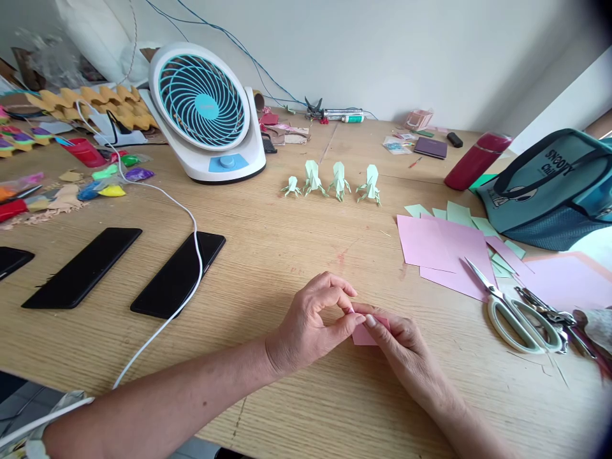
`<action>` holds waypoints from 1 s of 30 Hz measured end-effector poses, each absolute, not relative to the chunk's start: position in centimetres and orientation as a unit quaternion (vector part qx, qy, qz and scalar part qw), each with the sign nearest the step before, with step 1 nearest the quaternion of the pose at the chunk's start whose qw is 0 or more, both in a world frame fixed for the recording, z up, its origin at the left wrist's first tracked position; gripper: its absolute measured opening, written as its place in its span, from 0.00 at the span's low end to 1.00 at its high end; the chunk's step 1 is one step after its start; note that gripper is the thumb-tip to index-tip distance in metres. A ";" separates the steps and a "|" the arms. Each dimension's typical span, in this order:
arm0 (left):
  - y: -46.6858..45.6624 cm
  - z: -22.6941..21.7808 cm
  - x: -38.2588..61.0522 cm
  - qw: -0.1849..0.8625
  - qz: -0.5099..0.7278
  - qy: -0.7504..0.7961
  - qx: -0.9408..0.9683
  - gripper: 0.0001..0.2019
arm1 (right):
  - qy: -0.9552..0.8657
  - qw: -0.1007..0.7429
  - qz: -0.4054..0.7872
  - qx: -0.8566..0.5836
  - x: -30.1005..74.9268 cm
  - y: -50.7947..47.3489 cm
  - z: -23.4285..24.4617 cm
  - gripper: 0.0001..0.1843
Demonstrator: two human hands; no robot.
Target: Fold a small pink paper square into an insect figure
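Observation:
Low over the front of the table, a small piece of pink paper is between my two hands. My left hand pinches its upper left edge between thumb and index finger, the other fingers curled above. From the right, my right hand grips the same paper, thumb on top and fingers behind it. Both hands hide part of the paper, so its folds are hard to make out. Farther back, several pale green folded paper figures with thin legs stand in a row.
Pink sheets and green scraps lie at right with scissors on them. A teal bag and red flask stand behind. At left are a fan, dark phones and a white cable.

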State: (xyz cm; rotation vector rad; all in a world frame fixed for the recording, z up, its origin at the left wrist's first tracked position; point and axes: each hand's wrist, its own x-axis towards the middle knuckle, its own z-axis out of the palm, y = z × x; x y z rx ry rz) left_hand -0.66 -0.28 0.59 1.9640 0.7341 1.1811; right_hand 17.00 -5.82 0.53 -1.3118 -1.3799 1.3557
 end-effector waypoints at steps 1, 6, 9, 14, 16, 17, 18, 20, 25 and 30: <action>-0.3 0.6 -0.6 0.366 0.457 0.283 0.760 0.05 | -0.539 0.393 0.536 -0.517 16.9 -5.8 0.5 0.22; -0.2 0.7 -0.6 0.382 0.446 0.271 0.763 0.05 | -0.514 0.393 0.545 -0.532 16.7 -5.8 0.4 0.23; 0.0 0.6 -0.5 0.383 0.438 0.270 0.767 0.06 | -0.494 0.407 0.545 -0.541 16.6 -5.8 0.2 0.22; 0.3 0.1 -0.4 0.398 0.421 0.286 0.763 0.09 | -0.457 0.450 0.530 -0.555 16.6 -5.9 0.1 0.21; 0.5 0.1 -0.5 0.409 0.413 0.302 0.756 0.09 | -0.447 0.456 0.535 -0.554 16.6 -5.8 0.1 0.21; 0.5 0.2 -0.6 0.417 0.406 0.310 0.752 0.09 | -0.441 0.455 0.540 -0.553 16.6 -5.8 0.1 0.21; 0.6 0.2 -0.6 0.424 0.400 0.319 0.747 0.09 | -0.437 0.452 0.548 -0.551 16.7 -5.7 0.2 0.22; 0.6 0.4 -0.7 0.437 0.392 0.334 0.737 0.08 | -0.431 0.443 0.569 -0.542 16.7 -5.6 0.2 0.22; 0.8 0.4 -0.9 0.452 0.400 0.314 0.733 0.12 | -0.440 0.428 0.596 -0.518 16.6 -5.4 0.3 0.22; 1.2 0.4 -1.1 0.435 0.393 0.261 0.767 0.10 | -0.427 0.434 0.605 -0.513 16.7 -5.5 0.0 0.22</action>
